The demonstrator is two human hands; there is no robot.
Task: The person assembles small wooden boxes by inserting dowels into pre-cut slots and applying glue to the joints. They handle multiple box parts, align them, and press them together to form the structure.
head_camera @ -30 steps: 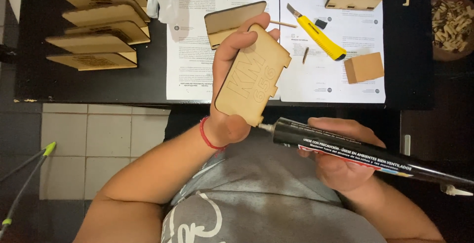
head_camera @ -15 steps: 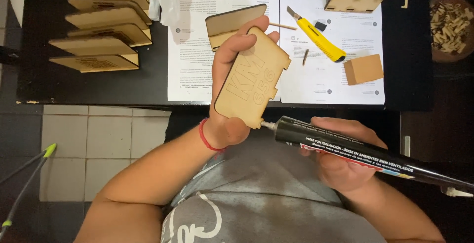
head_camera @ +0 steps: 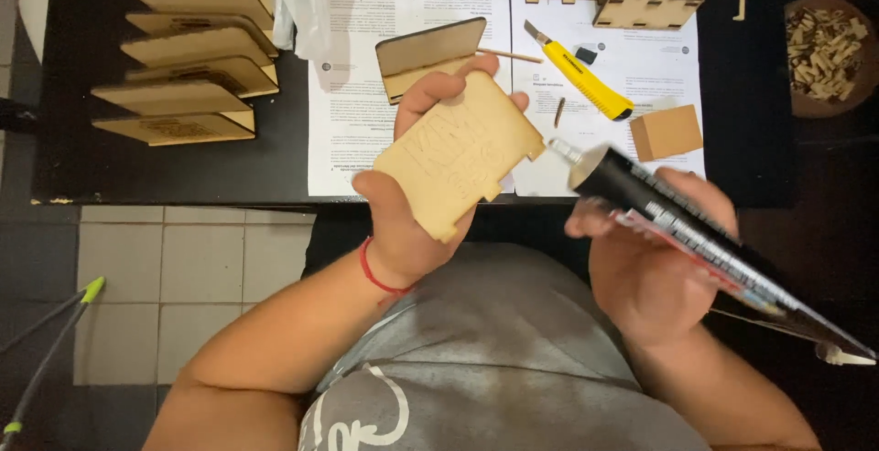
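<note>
Above the lap, before the table edge, an engraved wooden panel (head_camera: pixel 462 163) is gripped in the left hand (head_camera: pixel 412 222) while the right hand (head_camera: pixel 650 259) clasps a black glue tube (head_camera: pixel 696 231), whose nozzle, near the panel's notched edge, could smear glue if squeezed hard.

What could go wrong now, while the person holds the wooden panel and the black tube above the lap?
1. The black tube has its nozzle next to the wooden panel, held over the grey shirt; glue may drip there.
2. The left hand holds the panel by its edges, so fingers may get smeared.
3. The yellow utility knife lies close on the papers; a reach might brush it.
</note>
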